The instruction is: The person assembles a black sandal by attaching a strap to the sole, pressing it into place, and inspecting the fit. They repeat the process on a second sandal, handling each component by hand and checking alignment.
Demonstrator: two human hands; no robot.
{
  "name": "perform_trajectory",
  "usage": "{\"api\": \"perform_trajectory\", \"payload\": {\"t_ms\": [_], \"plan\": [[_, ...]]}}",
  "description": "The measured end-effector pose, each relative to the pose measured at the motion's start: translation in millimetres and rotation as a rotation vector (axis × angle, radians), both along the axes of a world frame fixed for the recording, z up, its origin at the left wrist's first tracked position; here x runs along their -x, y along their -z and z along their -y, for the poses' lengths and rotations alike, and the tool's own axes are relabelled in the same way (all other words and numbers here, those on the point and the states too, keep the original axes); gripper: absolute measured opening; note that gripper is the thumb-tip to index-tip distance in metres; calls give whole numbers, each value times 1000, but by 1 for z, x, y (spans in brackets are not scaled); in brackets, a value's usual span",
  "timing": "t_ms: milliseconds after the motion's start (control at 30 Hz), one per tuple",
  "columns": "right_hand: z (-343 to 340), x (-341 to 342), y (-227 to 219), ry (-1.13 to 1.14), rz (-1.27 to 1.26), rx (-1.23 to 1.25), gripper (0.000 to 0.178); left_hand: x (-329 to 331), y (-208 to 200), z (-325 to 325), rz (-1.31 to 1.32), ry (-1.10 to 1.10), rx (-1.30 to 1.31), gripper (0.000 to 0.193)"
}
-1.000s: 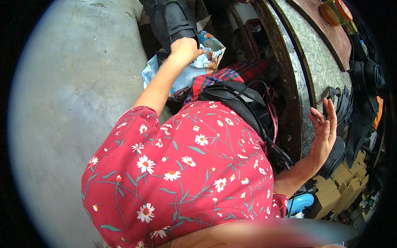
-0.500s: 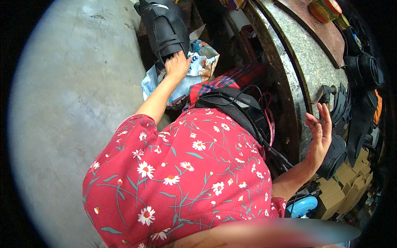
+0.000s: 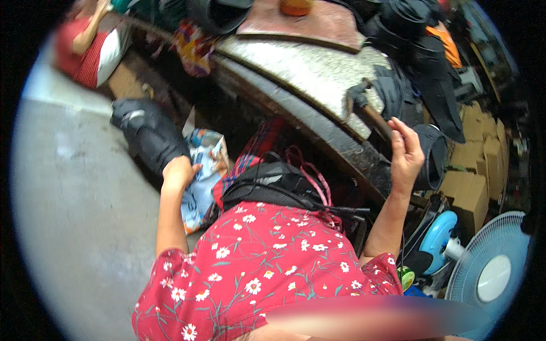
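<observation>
— Gripping what, that left hand (image 3: pixel 178 173)?

— It is clamped on the lower end of a bulky black fabric bag (image 3: pixel 149 136), which lies slanting on the grey concrete floor (image 3: pixel 74 227), close to the dark front edge of the long stone-topped bench (image 3: pixel 301 71). Just beside the bag, touching the hand's knuckles, lies a crumpled blue printed plastic sack (image 3: pixel 200 176).

— And the right hand (image 3: pixel 405 156)?

— Raised near the bench's front edge, fingers curled loosely together, palm turned inward. Whether it holds anything I cannot tell. A rusty brown pipe-like handle (image 3: pixel 372 116) juts off the bench edge just behind it.

— What is nearest the body?

— A black backpack with red straps (image 3: pixel 273 184) sits against the red floral shirt (image 3: pixel 267 267), between the two arms.

— The bench top?

— Speckled pale stone, with a reddish flat board (image 3: pixel 307 23) across its far side and dark black clothing heaped (image 3: pixel 421 51) at its right end.

— Room to move?

— Open concrete spreads wide to the left. To the right it is crowded: brown cardboard boxes (image 3: pixel 472 176) stacked up, and a pale blue standing fan (image 3: pixel 489 273) at the lower right. Another person in a red striped top (image 3: pixel 85 48) sits at the far left corner.
</observation>
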State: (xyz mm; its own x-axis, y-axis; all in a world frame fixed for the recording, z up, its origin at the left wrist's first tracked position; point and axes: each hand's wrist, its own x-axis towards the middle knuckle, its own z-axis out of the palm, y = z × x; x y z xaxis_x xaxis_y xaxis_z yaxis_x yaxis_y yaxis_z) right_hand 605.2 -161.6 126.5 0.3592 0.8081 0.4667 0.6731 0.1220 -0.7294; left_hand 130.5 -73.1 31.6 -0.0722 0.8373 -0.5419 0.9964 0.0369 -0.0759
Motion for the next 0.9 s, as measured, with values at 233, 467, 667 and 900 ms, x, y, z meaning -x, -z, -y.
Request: {"api": "perform_trajectory", "payload": {"t_ms": [233, 467, 667, 900], "plan": [[-2, 5, 3, 39, 420, 167, 33, -112, -88, -30, 810, 705, -655, 27], [4, -1, -4, 5, 439, 236, 30, -240, -89, -100, 1024, 1140, -863, 28], [9, -2, -12, -7, 418, 268, 31, -275, -41, -120, 1075, 920, -881, 29], [13, -8, -68, 189, 187, -344, 39, -245, -155, -99, 1617, 824, -1231, 31]]}}
